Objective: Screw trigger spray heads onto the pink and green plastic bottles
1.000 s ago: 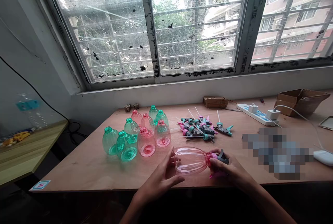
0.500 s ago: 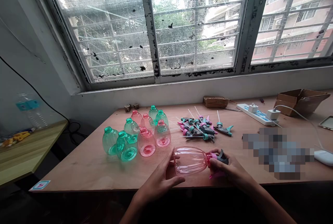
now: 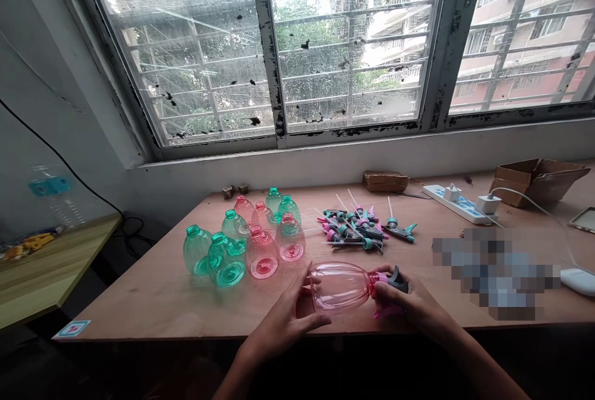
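daylight enters from 12 o'clock through window (image 3: 325, 46), panes partly blown out. counter (image 3: 139, 307) dimmer, soft shadows; near-black below its edge at 6 o'clock. pale glare streaks on pink bottle (image 3: 339, 288). pixelated patch (image 3: 497, 276) at 4 o'clock. wide-angle stretch toward corners.

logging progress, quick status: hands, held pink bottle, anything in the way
Right grip closed on spray head. Left grip cupped at base of pink bottle. Bottle sideways between them. Standing bottles, loose spray heads beyond, not blocking.
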`<act>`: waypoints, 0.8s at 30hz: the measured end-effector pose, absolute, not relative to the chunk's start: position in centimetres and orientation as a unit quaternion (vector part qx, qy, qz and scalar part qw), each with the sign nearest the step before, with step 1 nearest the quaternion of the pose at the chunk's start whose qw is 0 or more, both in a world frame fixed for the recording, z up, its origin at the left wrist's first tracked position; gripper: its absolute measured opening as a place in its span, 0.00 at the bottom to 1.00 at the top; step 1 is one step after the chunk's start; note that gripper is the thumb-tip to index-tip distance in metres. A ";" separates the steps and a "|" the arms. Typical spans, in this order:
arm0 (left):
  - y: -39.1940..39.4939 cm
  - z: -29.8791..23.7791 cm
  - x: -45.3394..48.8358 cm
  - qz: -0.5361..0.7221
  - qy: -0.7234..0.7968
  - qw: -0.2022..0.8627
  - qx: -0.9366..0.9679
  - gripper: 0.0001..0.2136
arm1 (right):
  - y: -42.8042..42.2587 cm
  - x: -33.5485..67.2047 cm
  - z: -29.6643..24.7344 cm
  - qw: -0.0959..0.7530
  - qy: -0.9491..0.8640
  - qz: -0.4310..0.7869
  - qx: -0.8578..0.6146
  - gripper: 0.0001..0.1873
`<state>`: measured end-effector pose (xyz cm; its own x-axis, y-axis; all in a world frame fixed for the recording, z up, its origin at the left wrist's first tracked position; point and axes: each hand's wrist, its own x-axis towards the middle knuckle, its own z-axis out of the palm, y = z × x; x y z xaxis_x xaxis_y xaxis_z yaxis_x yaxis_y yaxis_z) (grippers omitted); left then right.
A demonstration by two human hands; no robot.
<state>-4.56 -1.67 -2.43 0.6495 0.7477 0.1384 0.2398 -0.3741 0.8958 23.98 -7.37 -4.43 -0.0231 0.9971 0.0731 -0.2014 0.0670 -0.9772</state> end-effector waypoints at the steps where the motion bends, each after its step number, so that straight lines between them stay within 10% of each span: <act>1: -1.6 -2.5 -4.6 0.279 0.314 0.458 0.784 0.43 | -7.4 24.0 -4.4 0.559 -0.470 0.538 -0.420 0.22; 24: -1.6 -2.3 -4.6 0.270 0.304 0.470 0.783 0.41 | -7.2 23.8 -4.4 0.568 -0.450 0.549 -0.417 0.26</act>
<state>-4.59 -1.63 -2.34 0.6693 0.7303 0.1368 0.2224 -0.3727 0.9009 23.84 -7.19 -4.40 -0.0064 0.9986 0.0527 -0.2481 0.0495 -0.9675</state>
